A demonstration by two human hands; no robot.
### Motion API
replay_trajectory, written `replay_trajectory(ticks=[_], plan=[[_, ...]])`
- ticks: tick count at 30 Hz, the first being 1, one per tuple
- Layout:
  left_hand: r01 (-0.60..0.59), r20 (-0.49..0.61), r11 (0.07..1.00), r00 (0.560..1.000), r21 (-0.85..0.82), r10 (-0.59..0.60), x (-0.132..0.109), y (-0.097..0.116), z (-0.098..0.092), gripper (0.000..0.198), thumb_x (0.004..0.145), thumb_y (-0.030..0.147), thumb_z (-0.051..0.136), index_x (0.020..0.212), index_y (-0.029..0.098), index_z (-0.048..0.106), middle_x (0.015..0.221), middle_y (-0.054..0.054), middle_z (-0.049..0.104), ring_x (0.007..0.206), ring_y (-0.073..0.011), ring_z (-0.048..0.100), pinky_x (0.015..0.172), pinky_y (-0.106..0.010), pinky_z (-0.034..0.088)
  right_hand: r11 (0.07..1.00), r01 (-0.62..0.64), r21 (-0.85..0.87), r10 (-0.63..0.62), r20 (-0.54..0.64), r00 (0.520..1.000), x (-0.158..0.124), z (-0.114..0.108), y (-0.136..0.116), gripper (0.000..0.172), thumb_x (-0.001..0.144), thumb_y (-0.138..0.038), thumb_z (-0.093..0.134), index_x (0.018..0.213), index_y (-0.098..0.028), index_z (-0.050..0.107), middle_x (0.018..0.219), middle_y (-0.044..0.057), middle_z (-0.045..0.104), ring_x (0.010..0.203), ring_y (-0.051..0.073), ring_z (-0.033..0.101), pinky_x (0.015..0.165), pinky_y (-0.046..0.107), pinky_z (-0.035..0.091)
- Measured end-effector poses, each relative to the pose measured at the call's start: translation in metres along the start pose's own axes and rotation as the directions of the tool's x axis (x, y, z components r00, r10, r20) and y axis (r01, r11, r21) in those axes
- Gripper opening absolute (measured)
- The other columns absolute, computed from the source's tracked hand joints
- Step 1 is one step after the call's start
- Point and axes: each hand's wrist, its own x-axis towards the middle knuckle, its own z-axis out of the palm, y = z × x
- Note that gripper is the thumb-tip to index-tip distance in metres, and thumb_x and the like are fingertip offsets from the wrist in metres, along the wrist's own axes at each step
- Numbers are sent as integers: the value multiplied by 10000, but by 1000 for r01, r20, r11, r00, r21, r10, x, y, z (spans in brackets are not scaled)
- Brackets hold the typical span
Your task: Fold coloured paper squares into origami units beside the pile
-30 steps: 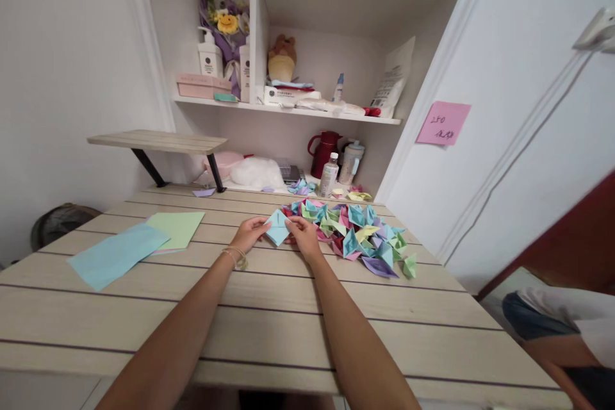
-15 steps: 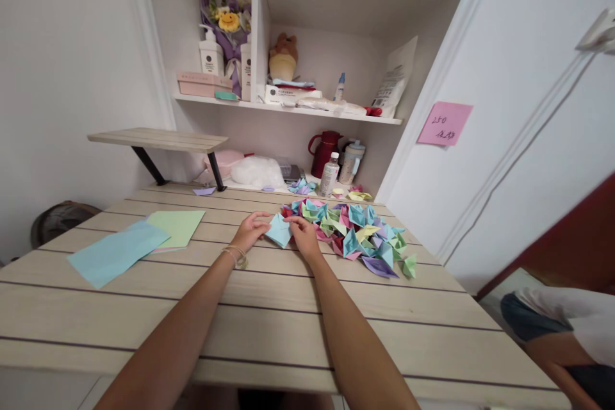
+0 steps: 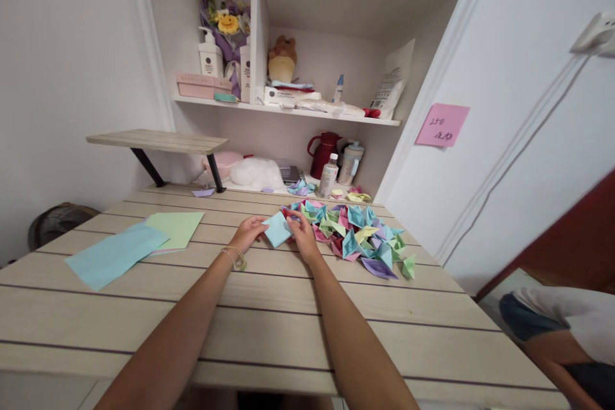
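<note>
Pinching a folded light-blue paper (image 3: pixel 277 229) between the fingers of left hand (image 3: pixel 247 235) and right hand (image 3: pixel 304 240), over the far half of a slatted bench (image 3: pixel 269 327). Just beside a heap of multicolored folded papers (image 3: pixel 358 230) spread toward the far right corner. Near the left edge, with a blue sheet (image 3: pixel 113 257) overlapping a green sheet (image 3: pixel 182 230). In front of a bottle (image 3: pixel 328 178) and a red jug (image 3: pixel 325 155) beyond the far edge. Alongside another person (image 3: pixel 571 320), past the right edge.

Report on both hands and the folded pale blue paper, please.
Left hand, right hand: holding opposite sides of the folded pale blue paper. Heap of multicoloured folded paper shapes: close beside right hand, not covering the paper.
</note>
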Motion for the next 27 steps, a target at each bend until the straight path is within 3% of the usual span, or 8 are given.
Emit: replay_trajectory(ticks=[5,9,14,19,21,24,27], plan=[[3,-70,987,997,-158,-14,0,1,-2,280,551,231,711,760,147,545,670,-16,637,579,-119,604,507,-197,428,998,-60,13,59,46,997,-1,1,0,498,615,-422,675,1035,-203,523,637,-33,576,520,113,537,453,210,396],[4,-59,982,998,-186,-16,-1,2,-1,310,550,228,713,775,160,512,696,-26,651,634,-158,642,545,-225,462,997,-60,-50,66,121,990,-1,1,4,327,564,-401,716,764,-174,592,591,-30,585,494,97,525,466,203,392],[4,29,995,1000,-103,-1,-1,0,2,340,551,242,732,791,150,509,681,-36,664,632,-163,644,543,-219,452,999,-51,-6,51,47,998,2,-1,7,297,595,-445,678,652,-169,583,553,-21,595,443,90,500,454,210,396],[-27,64,999,998,-30,29,-2,1,5,413,541,255,753,898,129,586,718,-39,671,632,-130,609,601,-227,458,1000,-29,4,29,19,999,3,-2,3,303,634,-451,648,722,-162,630,511,-18,588,409,83,475,432,205,376],[-56,39,998,998,14,56,-3,2,4,346,552,297,747,826,125,623,684,-21,652,579,-106,572,542,-199,432,1000,-28,0,28,16,999,2,-2,2,311,630,-457,649,718,-159,634,495,-18,585,398,85,472,431,211,382],[-68,-25,995,997,74,70,-2,3,2,288,586,370,717,699,121,627,541,24,571,398,-44,423,380,-167,292,999,-35,2,35,11,999,2,-2,2,308,626,-451,655,704,-154,630,494,-10,594,397,88,480,438,216,398],[-62,-44,997,997,42,64,-2,3,1,313,604,374,706,775,126,625,495,49,537,327,-25,336,343,-173,244,999,-41,22,40,19,999,1,-2,3,298,628,-434,658,732,-156,631,536,3,626,410,89,497,448,216,407]])
